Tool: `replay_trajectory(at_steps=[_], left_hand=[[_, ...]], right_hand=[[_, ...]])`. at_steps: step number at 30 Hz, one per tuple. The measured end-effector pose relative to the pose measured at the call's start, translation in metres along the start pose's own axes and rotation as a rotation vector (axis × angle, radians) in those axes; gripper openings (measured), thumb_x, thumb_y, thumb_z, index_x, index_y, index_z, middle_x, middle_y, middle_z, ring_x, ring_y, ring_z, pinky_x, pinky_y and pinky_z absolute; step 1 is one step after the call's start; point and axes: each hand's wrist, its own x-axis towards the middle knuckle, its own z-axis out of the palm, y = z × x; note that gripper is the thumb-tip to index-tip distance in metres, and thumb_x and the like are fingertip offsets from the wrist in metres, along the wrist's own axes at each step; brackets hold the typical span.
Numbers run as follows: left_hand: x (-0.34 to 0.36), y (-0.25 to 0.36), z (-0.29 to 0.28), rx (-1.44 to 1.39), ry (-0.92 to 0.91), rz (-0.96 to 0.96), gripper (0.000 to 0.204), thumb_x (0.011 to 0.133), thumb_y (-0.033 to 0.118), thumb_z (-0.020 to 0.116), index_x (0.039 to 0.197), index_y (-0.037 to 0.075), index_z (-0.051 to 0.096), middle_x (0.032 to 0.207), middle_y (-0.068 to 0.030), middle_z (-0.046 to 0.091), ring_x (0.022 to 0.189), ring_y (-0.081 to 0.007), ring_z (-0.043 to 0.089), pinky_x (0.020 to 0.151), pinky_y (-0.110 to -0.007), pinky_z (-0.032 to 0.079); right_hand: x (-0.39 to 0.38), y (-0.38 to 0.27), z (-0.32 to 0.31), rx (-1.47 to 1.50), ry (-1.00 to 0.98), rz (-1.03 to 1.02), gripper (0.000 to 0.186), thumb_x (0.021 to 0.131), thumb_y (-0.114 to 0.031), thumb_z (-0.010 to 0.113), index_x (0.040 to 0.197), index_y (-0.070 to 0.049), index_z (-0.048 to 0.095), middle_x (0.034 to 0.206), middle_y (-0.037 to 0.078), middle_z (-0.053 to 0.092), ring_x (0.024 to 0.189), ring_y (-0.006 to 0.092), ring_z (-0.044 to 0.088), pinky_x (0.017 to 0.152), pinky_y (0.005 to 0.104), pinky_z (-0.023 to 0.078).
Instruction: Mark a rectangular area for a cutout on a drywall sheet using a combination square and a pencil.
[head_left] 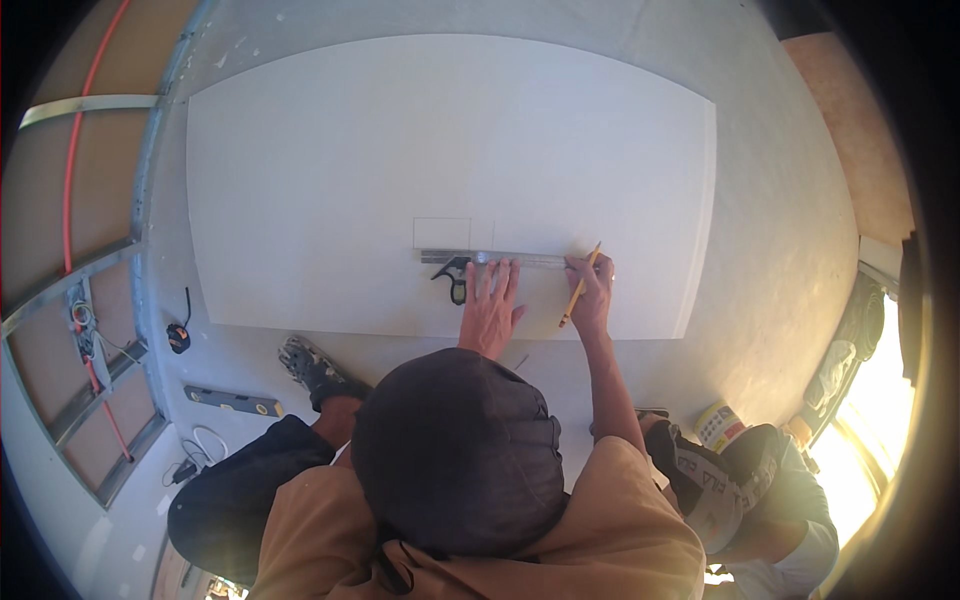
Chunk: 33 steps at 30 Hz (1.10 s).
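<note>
A large white board (pixel 330 140) lies flat on the floor in front of me. Pencil lines on it form a small rectangle, with a short upright line to its right. Just below them rests a combination square, its black head (pixel 458 270) at the left part of its metal ruler (pixel 535 261). My left hand (pixel 488 300) lies with fingers stretched out over the ruler, beside the head. At the ruler's right end, my right hand (pixel 592 285) is closed around a yellow pencil (pixel 572 304), which slants across the fingers.
On the floor at left are a tape measure (pixel 178 337), a spirit level (pixel 232 401) and a white cable (pixel 208 444). Metal wall framing (pixel 110 262) with orange conduit (pixel 68 190) borders that side. Another person (pixel 745 490) sits at lower right, near a bucket (pixel 718 428).
</note>
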Motion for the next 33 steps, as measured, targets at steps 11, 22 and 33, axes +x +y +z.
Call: replay_trajectory(at_steps=[11,22,33], left_hand=[[0.008,0.003,-0.017,0.109,-0.026,0.007,0.097,0.102,0.05,0.076,0.176,0.003,0.036,0.164,-0.0145,0.053,0.152,-0.0355,0.051,0.133,-0.073,0.029],[0.008,-0.004,-0.009,0.1,-0.014,0.022,0.087,0.098,0.051,0.08,0.165,0.002,0.053,0.165,-0.0129,0.054,0.151,-0.0334,0.052,0.133,-0.072,0.031],[0.01,-0.001,-0.008,0.068,-0.027,0.019,0.081,0.099,0.049,0.08,0.162,0.003,0.057,0.162,-0.0139,0.055,0.152,-0.0341,0.052,0.133,-0.072,0.03]], right_hand=[[0.051,-0.073,-0.018,0.371,-0.25,0.248,0.026,0.113,-0.014,0.067,0.131,0.0,0.08,0.108,0.013,0.073,0.102,0.0256,0.07,0.093,0.0378,0.056],[0.063,-0.08,0.034,0.46,-0.487,0.324,0.014,0.109,-0.013,0.073,0.11,0.0,0.076,0.108,0.013,0.08,0.1,0.0253,0.075,0.088,0.0401,0.058],[0.055,-0.073,0.047,0.403,-0.364,0.135,0.01,0.105,-0.012,0.075,0.107,-0.002,0.076,0.104,0.013,0.078,0.099,0.0356,0.073,0.087,0.0463,0.057]])
